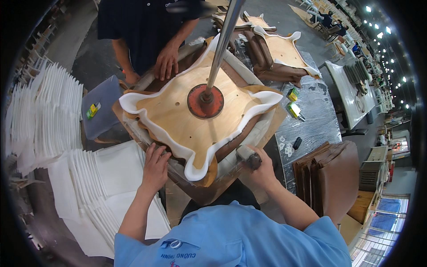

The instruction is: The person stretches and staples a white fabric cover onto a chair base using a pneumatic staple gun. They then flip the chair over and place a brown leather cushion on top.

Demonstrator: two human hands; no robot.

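Beneath red disc (195, 105): foam-edged wooden panel (167, 107).
Left grip (155, 167): unclenched, on grey rim (229, 163).
Right grip (264, 171): clenched around dark tool (253, 160).

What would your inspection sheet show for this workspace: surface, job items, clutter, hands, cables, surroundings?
Surface: support under the work mostly hidden; plastic-covered table at right.
Job's things: plywood panel with white foam edging, a red disc on a metal rod at its middle.
Clutter: yellow-green box and small black object on the table.
Hands: left hand on the pale outer edging; right hand around a dark-and-grey object, kind unclear.
Cables: nothing seen.
Surroundings: co-worker's hand at the far side; white sheets stacked at left, brown sheets at right.
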